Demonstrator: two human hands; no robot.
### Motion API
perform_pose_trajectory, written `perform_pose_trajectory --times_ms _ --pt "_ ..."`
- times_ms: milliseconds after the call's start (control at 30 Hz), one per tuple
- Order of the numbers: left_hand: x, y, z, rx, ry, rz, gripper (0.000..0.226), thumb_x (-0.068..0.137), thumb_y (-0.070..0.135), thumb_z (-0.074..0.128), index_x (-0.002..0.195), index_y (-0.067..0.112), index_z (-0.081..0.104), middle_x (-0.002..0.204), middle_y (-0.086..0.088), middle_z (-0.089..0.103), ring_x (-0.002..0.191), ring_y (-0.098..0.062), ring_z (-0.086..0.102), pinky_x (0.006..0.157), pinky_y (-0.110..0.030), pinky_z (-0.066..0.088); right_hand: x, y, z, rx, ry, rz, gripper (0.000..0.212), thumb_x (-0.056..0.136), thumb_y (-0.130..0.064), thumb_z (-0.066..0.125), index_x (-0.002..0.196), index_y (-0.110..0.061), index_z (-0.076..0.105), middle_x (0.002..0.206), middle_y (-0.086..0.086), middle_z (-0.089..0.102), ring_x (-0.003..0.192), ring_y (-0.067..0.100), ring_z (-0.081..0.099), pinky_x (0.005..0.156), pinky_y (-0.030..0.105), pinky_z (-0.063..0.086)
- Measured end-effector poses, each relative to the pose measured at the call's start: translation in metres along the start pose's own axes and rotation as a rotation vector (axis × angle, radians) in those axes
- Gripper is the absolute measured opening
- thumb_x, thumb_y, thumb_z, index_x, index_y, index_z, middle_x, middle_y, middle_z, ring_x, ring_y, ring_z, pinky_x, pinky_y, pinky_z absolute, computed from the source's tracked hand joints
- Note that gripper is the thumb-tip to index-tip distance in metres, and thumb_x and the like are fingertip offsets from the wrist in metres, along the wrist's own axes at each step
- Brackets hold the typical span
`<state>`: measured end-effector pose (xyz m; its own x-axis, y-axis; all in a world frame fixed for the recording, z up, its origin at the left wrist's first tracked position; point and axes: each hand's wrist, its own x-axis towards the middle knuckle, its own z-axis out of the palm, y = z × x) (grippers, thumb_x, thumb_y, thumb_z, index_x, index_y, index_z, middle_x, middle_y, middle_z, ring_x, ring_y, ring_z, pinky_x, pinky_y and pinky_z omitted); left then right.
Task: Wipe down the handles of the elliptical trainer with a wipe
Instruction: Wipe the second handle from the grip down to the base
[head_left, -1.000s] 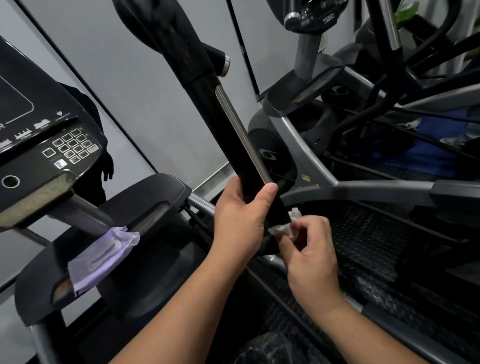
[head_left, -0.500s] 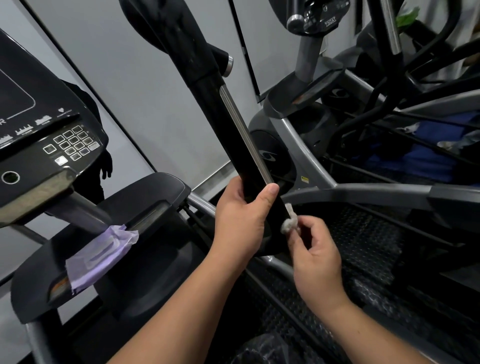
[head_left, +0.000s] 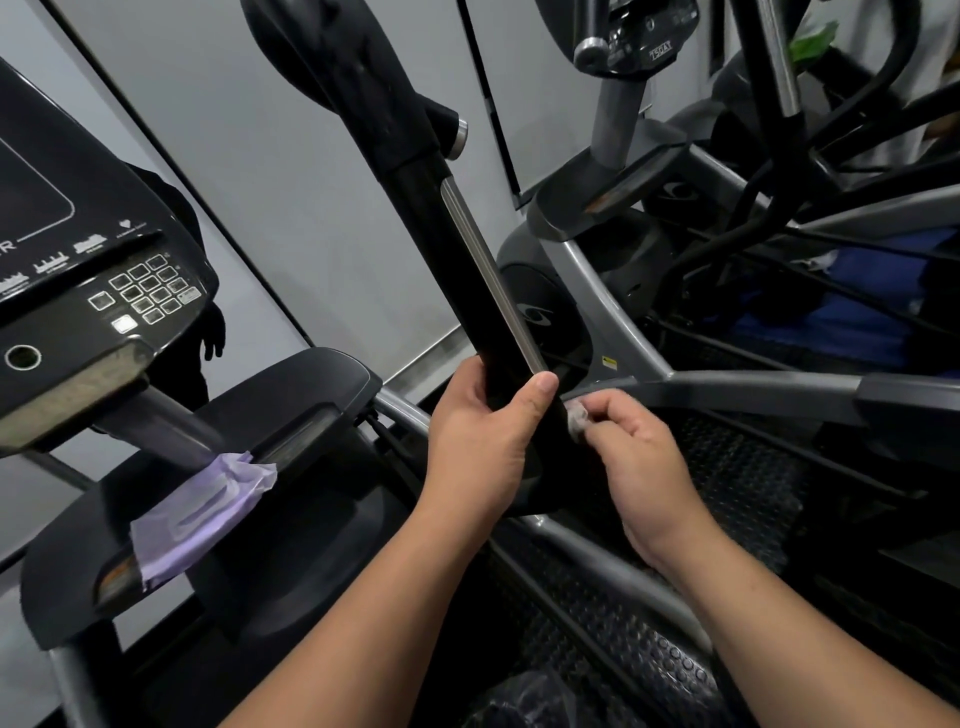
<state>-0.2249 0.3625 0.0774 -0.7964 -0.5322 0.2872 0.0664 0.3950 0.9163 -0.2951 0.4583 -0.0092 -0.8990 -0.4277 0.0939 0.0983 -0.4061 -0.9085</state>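
Both hands low on handle (head_left: 467, 270): left hand (head_left: 483, 436), right hand (head_left: 639, 457).

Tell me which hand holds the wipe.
The right hand pinches the small white wipe against the handle; the left hand only grips the handle.

The handle (head_left: 457, 260) of the elliptical trainer is a long black bar that slants from the upper left down toward the lower right, with a narrow silver metal strip (head_left: 488, 280) running along its right-facing edge. Its upper part is thicker and padded in matte black. The left hand (head_left: 483, 436) grips the bar low down, thumb laid across the foot of the silver strip. The wipe (head_left: 575, 415) is a small, crumpled white wad, pinched in the fingertips of the right hand (head_left: 639, 457) and pressed against the handle's right edge, just below the left thumb.
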Motion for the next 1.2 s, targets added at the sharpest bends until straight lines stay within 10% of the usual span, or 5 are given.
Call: perform_pose_trajectory --times_ms 133,367,633,800,1200 --pt "0.001 -0.005 -0.002 0.021 -0.016 -0.017 0.013 0.092 0.022 0.073 0.104 0.020 0.067 0.092 0.008 0.075 0.086 -0.008 0.071 0.078 -0.028 0.057 0.007 0.005 -0.002 -0.038 -0.098 0.164 0.025 0.092 0.000 0.044 0.083 -0.005 0.067 0.077 0.012 0.073 0.076 0.020 0.066 0.076 0.041 0.053" --pt "-0.009 -0.020 -0.005 -0.117 0.118 -0.285 0.029 0.105 0.027 0.050 0.091 0.015 0.072 0.069 0.003 0.065 0.051 -0.002 0.055 0.047 -0.013 0.041 0.022 0.006 0.002 0.034 -0.104 0.281 0.028 0.091 -0.001 0.044 0.104 0.015 0.061 0.092 0.019 0.066 0.092 0.031 0.060 0.089 0.043 0.047" --pt "-0.016 -0.035 0.008 -0.008 -0.014 -0.404 0.025 0.091 0.001 0.057 0.090 0.017 0.077 0.074 0.001 0.070 0.077 -0.021 0.065 0.088 -0.055 0.056 0.020 0.003 0.003 0.003 -0.108 0.313 0.025 0.086 -0.007 0.048 0.096 -0.005 0.070 0.091 0.015 0.062 0.092 0.027 0.056 0.088 0.044 0.045" --pt "-0.014 -0.034 0.014 0.003 0.034 -0.425 0.032 0.080 -0.011 0.051 0.075 0.015 0.070 0.056 0.003 0.061 0.051 -0.012 0.053 0.053 -0.026 0.045 0.018 0.005 -0.002 -0.071 -0.067 0.250 0.023 0.091 0.000 0.047 0.088 -0.008 0.068 0.086 0.012 0.067 0.090 0.026 0.059 0.086 0.043 0.047" --pt "-0.012 -0.042 0.006 -0.149 -0.001 -0.511 0.031 0.080 -0.017 0.057 0.082 0.010 0.070 0.073 -0.011 0.068 0.068 -0.026 0.064 0.076 -0.044 0.057 0.008 0.007 -0.001 -0.228 -0.077 0.010 0.047 0.092 -0.049 0.049 0.093 -0.005 0.062 0.089 0.026 0.063 0.079 0.025 0.057 0.085 0.055 0.052"
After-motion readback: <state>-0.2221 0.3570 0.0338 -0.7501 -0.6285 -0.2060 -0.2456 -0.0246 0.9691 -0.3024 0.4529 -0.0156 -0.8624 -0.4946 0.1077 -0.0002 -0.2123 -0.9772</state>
